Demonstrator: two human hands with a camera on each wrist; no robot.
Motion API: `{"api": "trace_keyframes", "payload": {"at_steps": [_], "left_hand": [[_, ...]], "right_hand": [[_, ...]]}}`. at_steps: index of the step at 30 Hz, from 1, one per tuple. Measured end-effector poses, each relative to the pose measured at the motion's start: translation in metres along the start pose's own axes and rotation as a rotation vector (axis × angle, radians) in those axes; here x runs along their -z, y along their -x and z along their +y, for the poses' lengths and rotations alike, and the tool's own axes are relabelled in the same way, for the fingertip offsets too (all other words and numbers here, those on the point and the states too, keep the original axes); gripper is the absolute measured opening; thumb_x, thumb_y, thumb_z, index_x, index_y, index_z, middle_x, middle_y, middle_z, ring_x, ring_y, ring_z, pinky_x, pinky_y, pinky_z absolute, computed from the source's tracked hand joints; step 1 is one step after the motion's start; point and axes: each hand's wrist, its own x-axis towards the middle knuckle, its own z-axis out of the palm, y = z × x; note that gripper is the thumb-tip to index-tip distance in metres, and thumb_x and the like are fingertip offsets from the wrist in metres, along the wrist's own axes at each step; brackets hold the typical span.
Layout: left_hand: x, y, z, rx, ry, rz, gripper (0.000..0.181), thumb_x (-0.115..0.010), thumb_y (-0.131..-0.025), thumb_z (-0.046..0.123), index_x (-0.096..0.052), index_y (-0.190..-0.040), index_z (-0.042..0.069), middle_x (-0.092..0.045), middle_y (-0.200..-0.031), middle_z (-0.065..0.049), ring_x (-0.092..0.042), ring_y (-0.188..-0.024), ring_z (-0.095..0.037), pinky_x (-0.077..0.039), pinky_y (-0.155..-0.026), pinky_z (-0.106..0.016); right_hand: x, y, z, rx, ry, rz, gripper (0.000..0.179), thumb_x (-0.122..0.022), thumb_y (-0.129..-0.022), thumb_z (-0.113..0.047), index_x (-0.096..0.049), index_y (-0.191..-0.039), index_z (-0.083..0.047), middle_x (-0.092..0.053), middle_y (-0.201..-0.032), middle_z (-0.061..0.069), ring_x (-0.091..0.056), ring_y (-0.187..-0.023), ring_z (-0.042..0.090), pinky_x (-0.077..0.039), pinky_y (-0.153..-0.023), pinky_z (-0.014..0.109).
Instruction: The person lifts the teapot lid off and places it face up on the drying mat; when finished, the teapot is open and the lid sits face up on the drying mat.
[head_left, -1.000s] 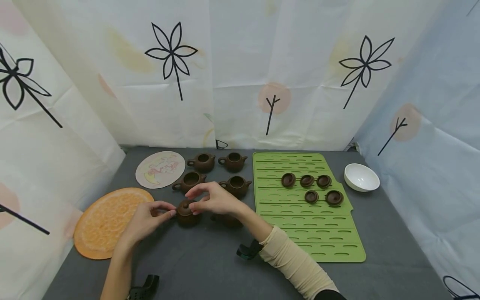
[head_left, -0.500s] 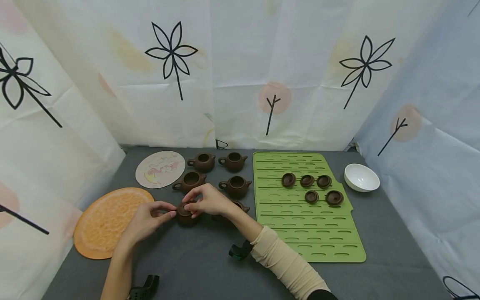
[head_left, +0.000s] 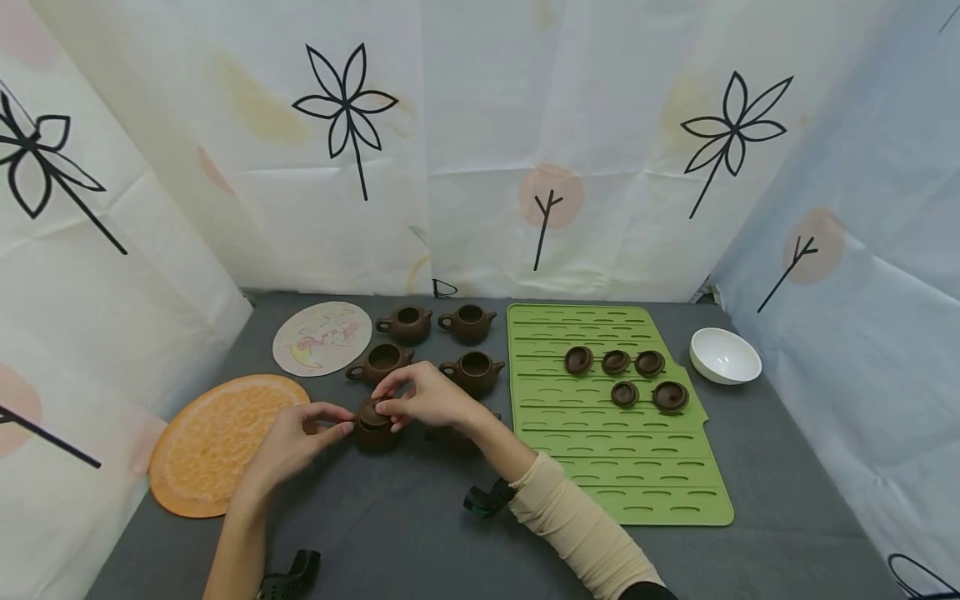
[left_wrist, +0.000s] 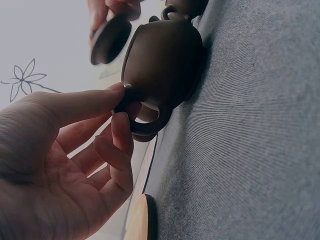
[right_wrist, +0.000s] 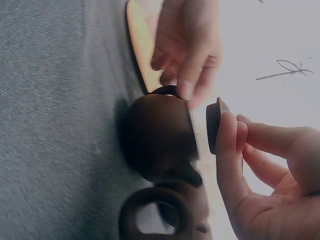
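Observation:
My left hand [head_left: 288, 442] pinches the loop handle of a small brown clay teapot [left_wrist: 165, 60] between thumb and fingers. The teapot stands upright on the grey cloth, its mouth uncovered. Just above that mouth, my right hand [head_left: 435, 400] holds a brown teapot lid [right_wrist: 213, 127] by its knob. A gap shows between lid and rim in the right wrist view, and the lid [left_wrist: 111, 40] looks tilted in the left wrist view. Behind are several lidless teapots [head_left: 474, 373]; another teapot [head_left: 453, 440] is partly hidden under my right forearm.
Right of the teapots lies a green ridged mat [head_left: 615, 483] bearing several upturned brown lids [head_left: 670, 397]. Beyond it stands a white bowl [head_left: 725, 356]. On the left are an orange round mat [head_left: 217, 446] and a pale printed disc [head_left: 322, 339]. Patterned curtains enclose the table.
My right hand lowered the lid onto the teapot's top half a second ago; the lid is now raised a little off it. My left hand has stayed on the handle.

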Motion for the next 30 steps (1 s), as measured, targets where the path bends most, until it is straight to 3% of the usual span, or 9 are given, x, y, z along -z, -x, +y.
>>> {"api": "trace_keyframes", "payload": {"at_steps": [5,12,16,20,24,28,30], "left_hand": [[-0.001,-0.001,-0.001,-0.008,0.004,0.006,0.018,-0.082,-0.098,0.018,-0.082,-0.111,0.006,-0.08,-0.107,-0.014,-0.061,-0.063,-0.01,-0.047,-0.058,-0.025],[-0.002,-0.001,0.0,-0.025,-0.004,0.023,0.015,-0.082,-0.098,0.017,-0.083,-0.109,0.007,-0.081,-0.102,-0.012,-0.058,-0.061,-0.006,-0.046,-0.057,-0.024],[-0.002,0.0,0.0,-0.02,-0.01,0.024,0.016,-0.082,-0.098,0.019,-0.082,-0.11,0.008,-0.081,-0.102,-0.011,-0.058,-0.062,-0.006,-0.046,-0.058,-0.024],[-0.002,0.0,0.0,-0.016,-0.014,0.024,0.017,-0.082,-0.098,0.02,-0.082,-0.11,0.008,-0.081,-0.104,-0.011,-0.059,-0.064,-0.006,-0.046,-0.059,-0.024],[-0.002,0.0,0.0,-0.013,-0.021,0.03,0.017,-0.082,-0.098,0.02,-0.083,-0.11,0.008,-0.081,-0.102,-0.01,-0.058,-0.063,-0.005,-0.046,-0.058,-0.024],[-0.003,0.0,-0.001,-0.014,-0.024,0.033,0.017,-0.083,-0.098,0.021,-0.083,-0.11,0.009,-0.08,-0.101,-0.01,-0.056,-0.061,-0.005,-0.045,-0.058,-0.024],[-0.003,0.0,-0.001,-0.016,-0.021,0.031,0.017,-0.083,-0.098,0.022,-0.083,-0.11,0.01,-0.08,-0.102,-0.01,-0.057,-0.062,-0.005,-0.045,-0.058,-0.024]], "right_hand": [[0.015,0.015,-0.007,0.032,-0.006,0.009,0.02,-0.072,-0.104,-0.006,-0.075,-0.123,0.0,-0.073,-0.118,0.023,-0.075,-0.073,0.01,-0.069,-0.086,0.047],[0.04,0.041,-0.018,0.081,0.007,0.064,0.024,-0.071,-0.106,-0.01,-0.072,-0.128,-0.002,-0.072,-0.119,0.02,-0.079,-0.085,0.039,-0.065,-0.09,0.062],[0.054,0.057,-0.019,0.13,0.026,0.097,0.023,-0.067,-0.107,-0.006,-0.068,-0.129,0.002,-0.07,-0.122,0.025,-0.073,-0.086,0.05,-0.065,-0.086,0.062],[0.069,0.072,-0.015,0.142,0.043,0.134,0.023,-0.064,-0.109,-0.005,-0.065,-0.131,0.003,-0.07,-0.116,0.028,-0.073,-0.082,0.038,-0.065,-0.083,0.059],[0.085,0.089,-0.013,0.117,0.028,0.167,0.033,-0.06,-0.111,-0.006,-0.059,-0.143,0.001,-0.064,-0.134,0.026,-0.072,-0.085,0.02,-0.068,-0.083,0.047],[0.103,0.108,-0.01,0.088,0.017,0.185,0.046,-0.055,-0.113,-0.008,-0.049,-0.159,-0.006,-0.055,-0.153,0.025,-0.07,-0.092,0.027,-0.068,-0.082,0.036],[0.112,0.118,-0.006,0.083,0.02,0.187,0.05,-0.053,-0.114,-0.008,-0.046,-0.163,-0.007,-0.052,-0.156,0.027,-0.071,-0.096,0.032,-0.068,-0.084,0.037]]}}
